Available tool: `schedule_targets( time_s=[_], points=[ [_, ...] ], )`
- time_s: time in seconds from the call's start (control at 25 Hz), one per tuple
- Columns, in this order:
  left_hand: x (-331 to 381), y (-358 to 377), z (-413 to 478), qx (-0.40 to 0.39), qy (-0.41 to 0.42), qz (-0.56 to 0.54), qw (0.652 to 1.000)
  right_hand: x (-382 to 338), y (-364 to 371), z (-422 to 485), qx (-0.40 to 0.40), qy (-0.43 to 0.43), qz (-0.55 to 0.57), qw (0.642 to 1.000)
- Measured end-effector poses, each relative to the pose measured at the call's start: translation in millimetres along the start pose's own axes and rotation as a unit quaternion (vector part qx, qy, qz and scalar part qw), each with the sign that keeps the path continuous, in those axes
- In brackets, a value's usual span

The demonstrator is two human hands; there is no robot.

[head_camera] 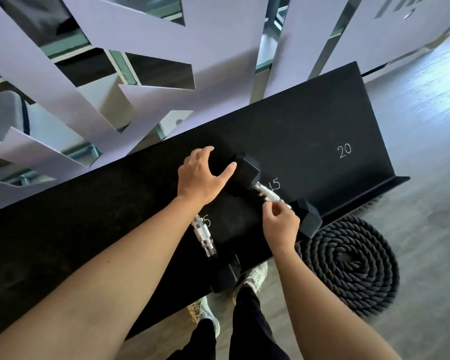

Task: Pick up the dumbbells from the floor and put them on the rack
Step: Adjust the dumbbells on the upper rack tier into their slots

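Two black hex dumbbells with chrome handles lie on the slanted black rack (322, 126). The right dumbbell (247, 170) rests by the chalked "15" mark, its near head at the rack's front lip. My right hand (281, 224) is at the near end of its handle, fingers curled and touching it. My left hand (200, 175) is spread open over the rack, thumb against that dumbbell's far head. The left dumbbell (204, 235) lies beside it, its far head hidden under my left wrist.
A coiled black battle rope (353, 263) lies on the grey floor right of the rack. My feet in white shoes (255, 278) stand at the rack's front edge. A "20" mark sits further right on the rack. A white slatted partition rises behind it.
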State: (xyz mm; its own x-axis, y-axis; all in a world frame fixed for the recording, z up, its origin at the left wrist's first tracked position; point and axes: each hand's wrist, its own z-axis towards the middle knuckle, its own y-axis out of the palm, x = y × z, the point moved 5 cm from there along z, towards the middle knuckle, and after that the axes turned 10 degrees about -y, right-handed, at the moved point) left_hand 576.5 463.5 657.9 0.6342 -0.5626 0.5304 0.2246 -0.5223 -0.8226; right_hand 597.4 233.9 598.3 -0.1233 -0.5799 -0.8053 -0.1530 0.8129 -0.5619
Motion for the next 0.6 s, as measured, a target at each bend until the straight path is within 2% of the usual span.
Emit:
schedule_targets(
  time_s=[0.12,0.24,0.4,0.6],
  points=[
    [35,33,2,-0.067,-0.008,-0.039,0.997,1,-34,48,0.048,-0.031,0.001,0.998],
    [48,63,7,-0.105,-0.022,-0.004,0.994,31,-44,80,0.016,-0.018,-0.066,0.998],
    [47,77,17,-0.078,-0.033,0.051,0.995,69,-43,87,-0.032,0.030,-0.130,0.990],
    [51,78,23,-0.053,-0.007,0.032,0.998,71,-41,90,-0.027,0.082,-0.176,0.981]
  ],
)
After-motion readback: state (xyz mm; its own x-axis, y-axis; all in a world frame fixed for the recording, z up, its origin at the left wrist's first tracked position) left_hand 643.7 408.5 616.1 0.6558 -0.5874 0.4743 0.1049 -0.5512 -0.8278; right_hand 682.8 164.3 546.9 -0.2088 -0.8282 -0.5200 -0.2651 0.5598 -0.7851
